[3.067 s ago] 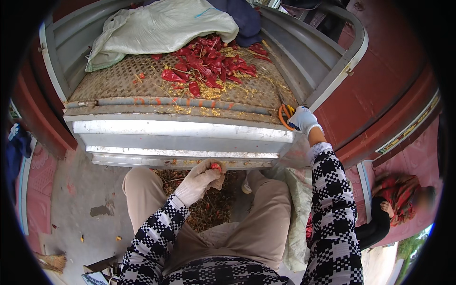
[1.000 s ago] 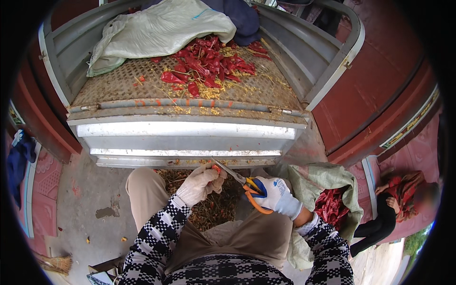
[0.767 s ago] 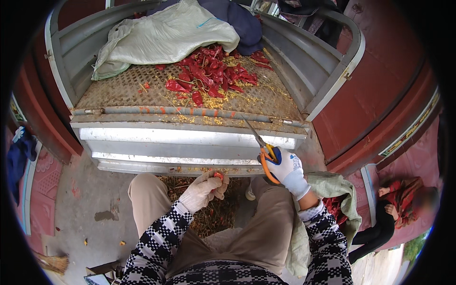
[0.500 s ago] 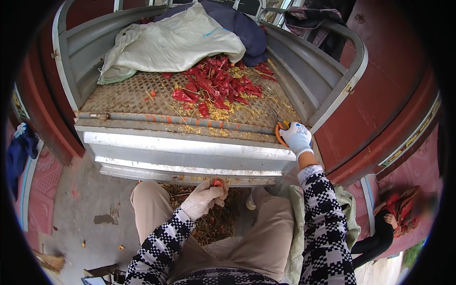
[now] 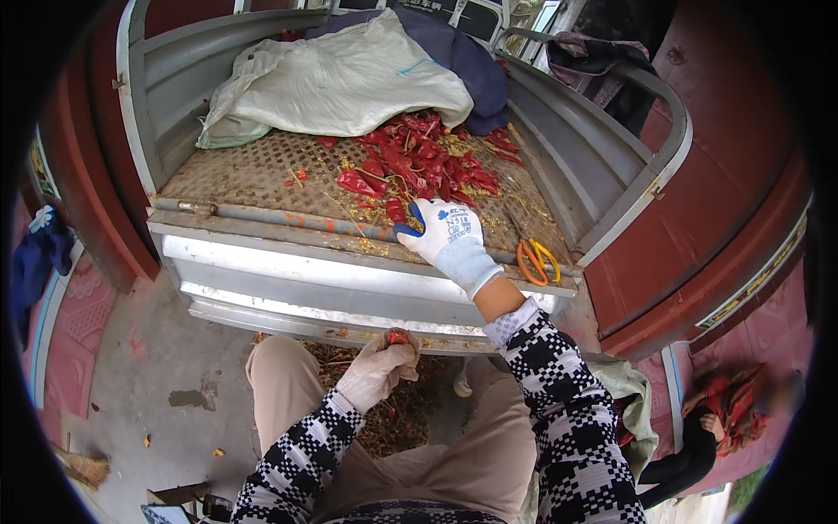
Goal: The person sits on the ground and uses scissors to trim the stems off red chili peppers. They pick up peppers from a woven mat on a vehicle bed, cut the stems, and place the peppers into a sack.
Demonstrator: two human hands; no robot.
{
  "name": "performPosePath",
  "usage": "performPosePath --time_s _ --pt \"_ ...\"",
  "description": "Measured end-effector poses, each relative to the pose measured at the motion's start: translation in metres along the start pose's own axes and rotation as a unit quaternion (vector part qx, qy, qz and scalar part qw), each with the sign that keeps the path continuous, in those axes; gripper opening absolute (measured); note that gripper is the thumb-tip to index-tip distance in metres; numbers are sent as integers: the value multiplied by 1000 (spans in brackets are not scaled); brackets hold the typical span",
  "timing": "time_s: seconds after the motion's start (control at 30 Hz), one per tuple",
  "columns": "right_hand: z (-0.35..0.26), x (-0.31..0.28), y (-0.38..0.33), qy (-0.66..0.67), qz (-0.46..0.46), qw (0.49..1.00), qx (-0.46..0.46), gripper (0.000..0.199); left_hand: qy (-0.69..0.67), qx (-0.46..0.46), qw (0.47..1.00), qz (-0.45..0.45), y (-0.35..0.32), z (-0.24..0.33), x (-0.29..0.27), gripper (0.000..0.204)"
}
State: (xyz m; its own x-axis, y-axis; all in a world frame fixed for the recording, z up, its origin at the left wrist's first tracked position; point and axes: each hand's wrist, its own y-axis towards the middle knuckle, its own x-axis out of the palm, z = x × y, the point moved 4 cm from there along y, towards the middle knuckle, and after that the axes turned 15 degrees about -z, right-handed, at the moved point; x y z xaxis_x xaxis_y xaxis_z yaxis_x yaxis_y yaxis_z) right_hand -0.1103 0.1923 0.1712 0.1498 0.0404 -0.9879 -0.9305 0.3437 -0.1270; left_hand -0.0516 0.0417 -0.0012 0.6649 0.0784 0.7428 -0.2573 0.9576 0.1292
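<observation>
My left hand (image 5: 381, 370), in a pale knitted glove, is closed around a red chilli pepper (image 5: 397, 337) below the metal truck bed's front edge. Only the pepper's end shows above the fingers. My right hand (image 5: 447, 234), in a white and blue coated glove, reaches over that edge to the near side of a heap of red dried chillies (image 5: 417, 159). Its thumb stands apart from the fingers, and nothing shows between them. To its right, scissors with orange and yellow handles (image 5: 539, 262) lie at the bed's front right corner.
A white woven sack (image 5: 332, 79) and dark blue cloth (image 5: 476, 74) cover the back of the truck bed (image 5: 253, 179). Yellow seeds are strewn around the chillies. Dry stalks (image 5: 397, 419) lie between my knees, and a green sack (image 5: 633, 393) is at my right. Another person sits at the far right.
My right hand has let go of the scissors and moved left to the chillies. The scissors now lie at the corner. My left hand still holds its chilli pepper.
</observation>
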Motion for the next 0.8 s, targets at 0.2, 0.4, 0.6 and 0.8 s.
performPosePath --time_s 0.2,0.4,0.6,0.8 --pt "-8 20 38 -23 -66 997 14 46 -48 12 999 21 -3 2 -11 14" --pt "-1 28 31 6 8 1000 20 34 -59 34 997 22 -4 9 -9 12" --pt "43 50 -3 468 113 876 13 23 -58 60 996 20 -4 14 -6 13" --pt "60 76 -39 703 19 705 93 19 -66 56 996 18 -3 7 -13 18"
